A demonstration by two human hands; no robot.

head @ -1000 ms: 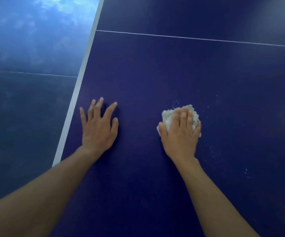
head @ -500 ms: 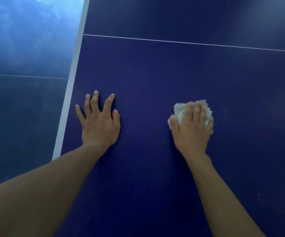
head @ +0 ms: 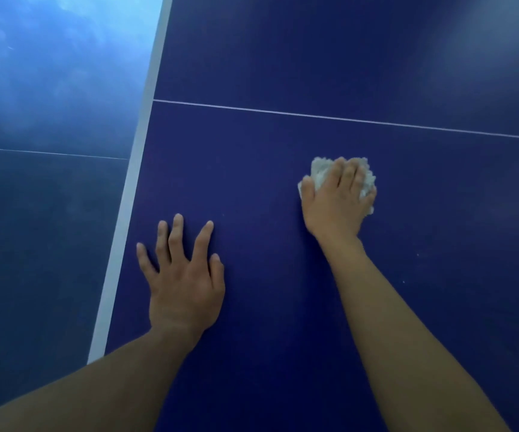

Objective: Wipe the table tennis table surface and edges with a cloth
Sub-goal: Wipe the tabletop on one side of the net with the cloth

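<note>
Fingers [head: 349, 176] of the right hand [head: 337, 210] curled over the wadded white cloth [head: 320, 173], pressing it on the blue counter [head: 252, 169] just below a thin white line [head: 283, 111]. The left hand [head: 186, 291] lay flat, fingers spread, near the white edge stripe [head: 127, 213].

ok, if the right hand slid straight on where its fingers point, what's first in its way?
Nothing solid: the right hand, on the cloth, has only bare table ahead, then the thin white line. Way looks free in this view.

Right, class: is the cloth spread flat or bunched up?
Bunched up: the white cloth sits as a crumpled wad under the right hand, only its edges showing.
</note>
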